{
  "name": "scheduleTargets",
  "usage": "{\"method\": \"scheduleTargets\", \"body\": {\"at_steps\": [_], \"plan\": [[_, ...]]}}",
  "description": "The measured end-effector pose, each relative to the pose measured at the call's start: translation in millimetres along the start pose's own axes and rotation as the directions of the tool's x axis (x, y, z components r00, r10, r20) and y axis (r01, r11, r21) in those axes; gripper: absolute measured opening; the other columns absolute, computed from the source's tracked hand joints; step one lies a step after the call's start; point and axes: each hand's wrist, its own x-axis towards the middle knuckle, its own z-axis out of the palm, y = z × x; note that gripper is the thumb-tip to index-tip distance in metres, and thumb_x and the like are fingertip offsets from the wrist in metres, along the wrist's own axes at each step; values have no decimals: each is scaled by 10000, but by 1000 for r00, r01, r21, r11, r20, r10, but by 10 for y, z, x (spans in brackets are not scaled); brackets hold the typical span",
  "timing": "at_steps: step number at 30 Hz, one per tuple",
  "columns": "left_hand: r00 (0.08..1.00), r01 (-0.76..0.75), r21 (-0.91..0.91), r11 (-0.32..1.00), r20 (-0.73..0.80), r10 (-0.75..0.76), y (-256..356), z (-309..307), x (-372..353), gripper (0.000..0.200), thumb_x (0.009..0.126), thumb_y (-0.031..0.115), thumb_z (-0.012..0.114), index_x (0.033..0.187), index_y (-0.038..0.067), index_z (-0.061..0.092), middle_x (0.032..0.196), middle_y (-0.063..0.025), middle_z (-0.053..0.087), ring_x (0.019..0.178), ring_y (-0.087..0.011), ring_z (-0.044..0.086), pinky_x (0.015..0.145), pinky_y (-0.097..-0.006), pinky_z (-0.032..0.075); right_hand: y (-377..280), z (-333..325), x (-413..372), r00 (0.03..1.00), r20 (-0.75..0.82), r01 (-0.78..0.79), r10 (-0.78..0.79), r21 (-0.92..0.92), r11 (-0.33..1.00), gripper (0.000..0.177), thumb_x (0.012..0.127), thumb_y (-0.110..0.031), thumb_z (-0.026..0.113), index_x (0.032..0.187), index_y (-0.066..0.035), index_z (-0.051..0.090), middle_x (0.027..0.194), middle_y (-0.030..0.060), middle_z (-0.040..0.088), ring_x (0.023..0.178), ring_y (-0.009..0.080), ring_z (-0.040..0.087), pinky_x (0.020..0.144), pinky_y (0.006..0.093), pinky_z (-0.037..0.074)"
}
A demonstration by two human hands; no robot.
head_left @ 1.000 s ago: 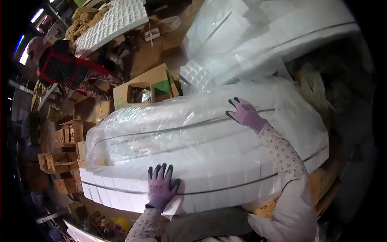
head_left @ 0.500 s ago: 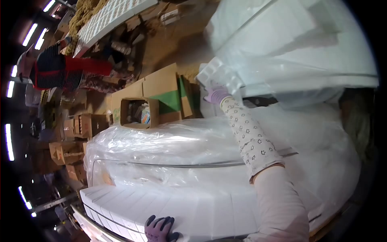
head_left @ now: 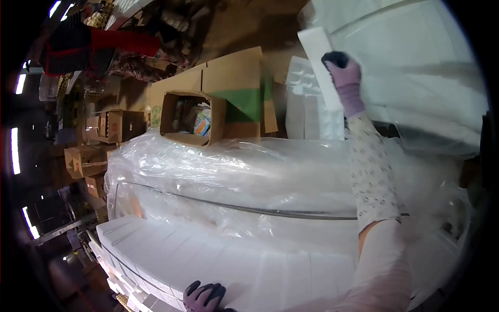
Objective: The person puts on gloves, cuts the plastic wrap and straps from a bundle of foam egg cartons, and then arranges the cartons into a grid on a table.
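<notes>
My right hand [head_left: 345, 78], in a purple glove with dark fingertips, is closed on a long white foam piece [head_left: 318, 62], held at an angle near the wrapped white stack at the upper right. White moulded trays with hollows [head_left: 301, 78] stand just beside and below the piece. At the bottom, my left hand [head_left: 204, 297], in a similar glove, rests with fingers apart on a long row of white foam pieces [head_left: 249, 265]. Part of that hand is cut off by the frame edge.
Clear plastic film [head_left: 223, 166] lies behind the row, with a dark strap across it. Beyond are an open carton [head_left: 218, 122] with packets inside and large cardboard sheets [head_left: 231, 75]. A person in dark and red clothing [head_left: 104, 47] is at the upper left.
My right hand has moved up and right from the hollowed tray and now holds the foam piece clear of the trays. My left hand stays on the row. The view has shifted.
</notes>
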Motion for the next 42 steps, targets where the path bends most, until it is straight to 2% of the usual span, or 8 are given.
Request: {"method": "scheduleTargets", "body": {"at_steps": [4, 10, 16, 22, 25, 28, 36, 42], "plan": [[912, -115, -65, 991, -402, 79, -71, 176, -113, 910, 823, 574, 695, 1400, -72, 419, 1318, -296, 533, 1208, -430, 545, 1043, -572, 426, -1765, -653, -999, 839, 412, 280, -355, 233, 931, 188, 775, -19, 759, 943, -26, 675, 938, 54, 684, 911, 169, 680, 839, 323, 548], [799, 90, -457, 885, -498, -338, -221, 414, -433, 999, 793, 689, 664, 1463, 10, 365, 1452, -277, 411, 1334, -428, 434, 1122, -581, 325, -2433, -426, -2780, -243, 908, 42, -342, 362, 931, 253, 947, -311, 579, 1018, -69, 599, 949, 148, 647, 885, 294, 658, 830, 416, 541], [995, 84, 27, 996, -53, -83, 92, -121, 201, 590, 748, 552, 723, 1187, 158, 715, 1230, -152, 657, 1172, -399, 586, 1037, -603, 404, -1022, 374, -526, 803, 566, -6, 184, -300, 954, 401, 979, -313, 570, 1302, -76, 558, 1064, 133, 700, 951, 254, 688, 863, 357, 541], [995, 99, 18, 995, -28, -98, 48, -140, 214, 649, 701, 551, 745, 1192, 127, 704, 1204, -139, 665, 1103, -373, 621, 999, -569, 450, 1997, 891, -961, 466, 825, 786, -320, -220, 578, 436, 926, -353, 642, 1257, -85, 546, 1071, 120, 697, 884, 256, 707, 685, 342, 577], [994, 109, 8, 994, -14, -108, 58, -147, 236, 660, 697, 548, 750, 1199, 123, 698, 1204, -136, 665, 1099, -369, 623, 993, -566, 456, 1902, 837, -949, 382, 872, -54, 308, -311, 949, 338, 901, -307, 688, 1170, -116, 615, 975, 73, 685, 804, 199, 694, 617, 334, 560], [995, 95, -1, 995, -36, -95, 61, -146, 246, 664, 705, 560, 749, 1194, 114, 697, 1200, -140, 665, 1099, -370, 623, 980, -564, 466, 1039, 701, -878, 334, 513, -897, 791, -83, 433, 253, 862, -272, 742, 1078, -157, 677, 888, 30, 659, 675, 170, 633, 530, 332, 500], [969, -16, -13, 1000, -245, 13, 0, -46, 61, 791, 824, 505, 719, 1403, 19, 487, 1320, -281, 553, 1169, -469, 567, 996, -617, 449, -1899, -715, -928, 889, 382, -254, 251, -44, 966, 870, 859, -79, 741, 1572, -80, 242, 754, 1, 581, 558, 55, 475, 511, 231, 426], [821, 81, -343, 936, -509, -258, -457, 584, -785, 1235, 701, 672, 737, 1501, -101, 201, 1537, -274, 268, 1454, -418, 228, 1199, -549, 151, -2447, -902, -2692, -76, 997, 379, 3, 27, 925, 342, 945, -292, 530, 1252, -148, 579, 1006, 96, 631, 718, 261, 658, 535, 411, 512]]}}
